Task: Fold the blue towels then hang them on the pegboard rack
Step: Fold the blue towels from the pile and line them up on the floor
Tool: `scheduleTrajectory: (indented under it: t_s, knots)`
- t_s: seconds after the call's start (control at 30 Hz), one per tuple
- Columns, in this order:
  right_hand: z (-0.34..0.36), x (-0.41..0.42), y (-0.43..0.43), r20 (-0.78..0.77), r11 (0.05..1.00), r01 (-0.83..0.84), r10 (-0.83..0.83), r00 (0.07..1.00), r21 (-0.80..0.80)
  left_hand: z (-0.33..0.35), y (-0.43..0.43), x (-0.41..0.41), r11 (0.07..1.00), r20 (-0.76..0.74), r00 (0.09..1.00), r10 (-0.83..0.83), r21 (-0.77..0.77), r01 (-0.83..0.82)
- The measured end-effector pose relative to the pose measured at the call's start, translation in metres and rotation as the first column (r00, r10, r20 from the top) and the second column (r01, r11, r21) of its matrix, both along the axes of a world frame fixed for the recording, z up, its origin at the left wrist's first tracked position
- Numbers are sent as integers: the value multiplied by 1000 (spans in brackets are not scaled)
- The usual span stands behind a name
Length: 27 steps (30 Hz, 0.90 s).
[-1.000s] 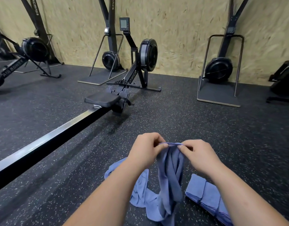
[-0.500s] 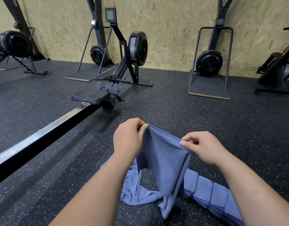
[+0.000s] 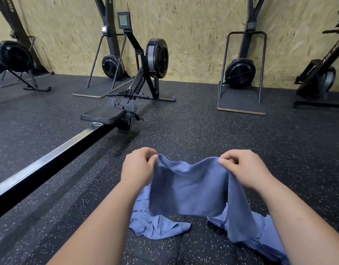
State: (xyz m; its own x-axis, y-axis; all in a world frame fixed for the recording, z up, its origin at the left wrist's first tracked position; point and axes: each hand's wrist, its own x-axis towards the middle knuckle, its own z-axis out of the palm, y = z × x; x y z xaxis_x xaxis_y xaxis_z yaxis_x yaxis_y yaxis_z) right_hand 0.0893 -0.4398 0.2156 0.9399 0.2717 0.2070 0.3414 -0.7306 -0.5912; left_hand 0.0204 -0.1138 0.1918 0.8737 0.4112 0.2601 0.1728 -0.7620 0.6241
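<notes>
Nearest, on the speckled black floor [image 3: 203,134], a crumpled blue towel [image 3: 157,225] lies in a loose heap between the two bare forearms. Just right of it is a flatter stack of blue cloth [image 3: 270,232], partly hidden behind the right forearm, so its folds cannot be made out. Above these, the held blue towel [image 3: 187,192] hangs spread in the air, clear of the floor along its lower edge, with one side trailing lower on the right. The left hand [image 3: 140,169] has its fingers [image 3: 150,159] curled and clamped on the towel's top left corner. The right hand [image 3: 243,169] pinches the top right corner between thumb and curled fingers [image 3: 222,160], and the top edge sags a little between the two hands. Farther off on the left, the metal rail [image 3: 50,159] of a rowing machine [image 3: 157,58] runs away toward its black seat [image 3: 103,114], with a small monitor [image 3: 123,20] raised on an arm above the flywheel. Against the far chipboard wall [image 3: 193,35] stand two upright fan machines, one [image 3: 112,66] behind the rower and another [image 3: 240,72] on the right. More black equipment sits at the far left [image 3: 11,56] and the far right [image 3: 321,77].
</notes>
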Motion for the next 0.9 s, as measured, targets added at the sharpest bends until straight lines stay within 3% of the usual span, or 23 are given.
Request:
scheduleTrajectory:
  t_s: [0.17,0.27,0.5,0.63,0.9]
  knots:
    - [2,-9,29,-18,981,-180,181,983,69,7,-55,-3,914,31,915,-403,-29,404]
    - [1,-13,42,-36,960,-262,267,963,97,7,-80,-3,869,76,872,-483,-77,488]
    - [-3,-7,39,-118,943,-275,300,946,189,7,-79,6,915,60,915,-399,-33,402]
    - [-2,-1,31,-152,939,-273,307,940,211,10,-65,11,965,132,963,-236,-82,248]
    - [-3,13,5,-92,980,-131,146,985,150,9,-19,14,986,117,992,48,-162,-28]
